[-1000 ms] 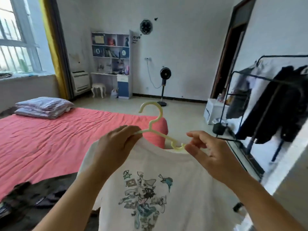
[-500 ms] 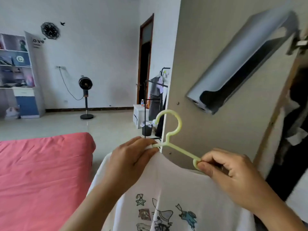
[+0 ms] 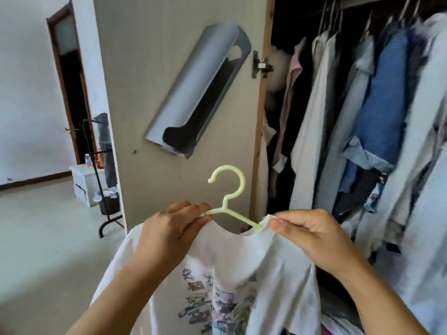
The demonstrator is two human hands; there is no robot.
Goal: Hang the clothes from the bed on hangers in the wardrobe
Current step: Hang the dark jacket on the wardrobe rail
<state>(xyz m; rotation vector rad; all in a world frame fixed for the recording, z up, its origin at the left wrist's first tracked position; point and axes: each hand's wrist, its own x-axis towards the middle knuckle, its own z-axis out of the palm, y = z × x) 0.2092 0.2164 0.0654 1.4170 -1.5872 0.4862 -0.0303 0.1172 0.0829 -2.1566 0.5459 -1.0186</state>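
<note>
T-shirt hung limp and light on our hanger; left hand and right hand pinched its shoulders, best held there.

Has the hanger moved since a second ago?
Yes. The hanger was over the bed; now it's beside the wardrobe door, nearer the hanging clothes.
</note>
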